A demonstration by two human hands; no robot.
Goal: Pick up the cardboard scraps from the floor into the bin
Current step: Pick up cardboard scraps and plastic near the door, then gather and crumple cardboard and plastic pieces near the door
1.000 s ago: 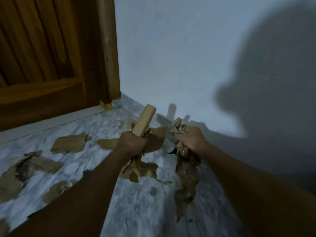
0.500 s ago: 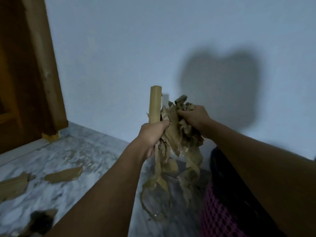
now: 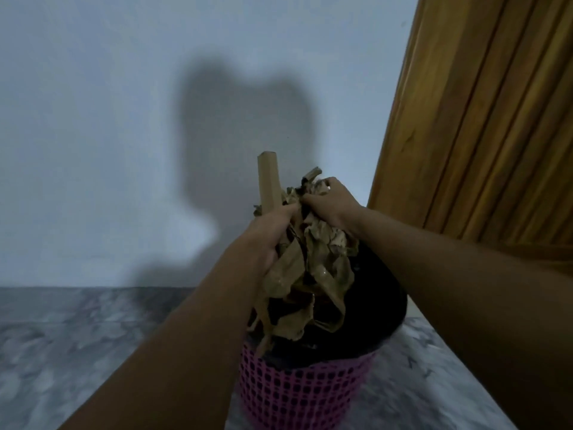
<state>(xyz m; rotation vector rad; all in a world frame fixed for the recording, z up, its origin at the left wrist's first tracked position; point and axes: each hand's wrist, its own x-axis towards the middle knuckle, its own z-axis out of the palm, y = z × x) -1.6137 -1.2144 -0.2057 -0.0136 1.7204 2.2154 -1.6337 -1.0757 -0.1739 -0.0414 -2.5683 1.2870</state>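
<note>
Swung from the littered marble floor, the left hand (image 3: 273,231) and right hand (image 3: 330,204), both clenched on crumpled brown cardboard scraps (image 3: 313,268), now hover above the pink mesh bin (image 3: 304,395), ready to drop.

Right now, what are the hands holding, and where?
Both hands, left and right, clutch one bundle of cardboard scraps at its top, above the bin.

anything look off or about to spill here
Mostly fine. Both hands, left hand and right hand, clutch the cardboard scraps above the bin; loose strips dangle near its left rim and might drop outside.
</note>
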